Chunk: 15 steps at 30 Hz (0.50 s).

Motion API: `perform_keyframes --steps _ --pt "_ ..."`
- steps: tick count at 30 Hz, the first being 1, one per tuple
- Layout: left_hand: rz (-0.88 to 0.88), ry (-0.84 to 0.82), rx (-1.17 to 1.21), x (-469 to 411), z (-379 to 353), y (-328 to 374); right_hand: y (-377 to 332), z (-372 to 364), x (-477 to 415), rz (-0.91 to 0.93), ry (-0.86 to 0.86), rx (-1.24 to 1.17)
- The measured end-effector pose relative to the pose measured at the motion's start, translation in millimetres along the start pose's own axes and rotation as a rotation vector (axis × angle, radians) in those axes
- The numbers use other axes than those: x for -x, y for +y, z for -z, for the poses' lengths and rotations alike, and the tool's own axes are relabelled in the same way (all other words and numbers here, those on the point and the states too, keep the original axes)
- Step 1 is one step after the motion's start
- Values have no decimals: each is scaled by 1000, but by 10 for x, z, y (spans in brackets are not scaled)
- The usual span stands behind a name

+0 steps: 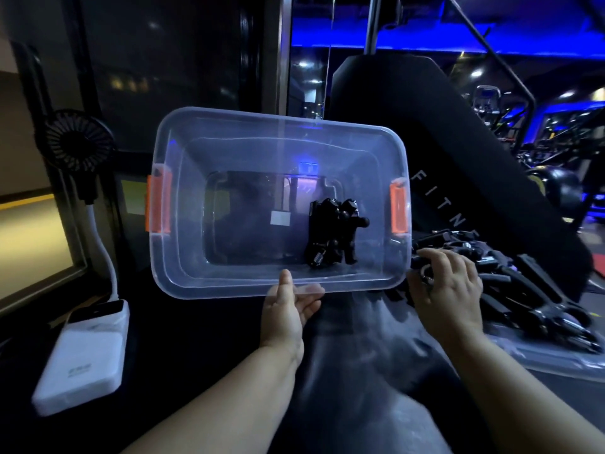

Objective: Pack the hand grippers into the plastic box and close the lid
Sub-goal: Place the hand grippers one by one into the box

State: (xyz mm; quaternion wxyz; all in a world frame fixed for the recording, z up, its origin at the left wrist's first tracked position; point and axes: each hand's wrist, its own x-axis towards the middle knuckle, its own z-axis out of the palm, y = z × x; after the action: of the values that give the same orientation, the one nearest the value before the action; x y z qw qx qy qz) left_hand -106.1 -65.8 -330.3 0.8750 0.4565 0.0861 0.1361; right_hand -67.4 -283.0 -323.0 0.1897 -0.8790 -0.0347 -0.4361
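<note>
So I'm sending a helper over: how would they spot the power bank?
Start from the clear plastic box with orange latches, held by the left hand. Look down-left of it, below the small black fan. The power bank is the only white slab there, with a white cable attached.

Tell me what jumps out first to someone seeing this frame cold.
The clear plastic box with orange latches fills the centre, tilted toward the camera; the left hand grips its near rim. A small cluster of black hand grippers lies at its right end. The right hand rests on a larger pile of grippers beside the box, and a white power bank sits at lower left.
</note>
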Motion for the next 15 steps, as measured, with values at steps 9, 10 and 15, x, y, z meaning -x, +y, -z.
perform_keyframes --steps 9,10,15 --pt "-15 15 -34 -8 -7 -21 372 -6 54 -341 -193 168" --pt "-17 18 -37 -9 -8 -29 400 -25 53 -355 -222 184" --pt "-27 21 -44 0 -24 -52 476 -81 36 -378 -287 251"
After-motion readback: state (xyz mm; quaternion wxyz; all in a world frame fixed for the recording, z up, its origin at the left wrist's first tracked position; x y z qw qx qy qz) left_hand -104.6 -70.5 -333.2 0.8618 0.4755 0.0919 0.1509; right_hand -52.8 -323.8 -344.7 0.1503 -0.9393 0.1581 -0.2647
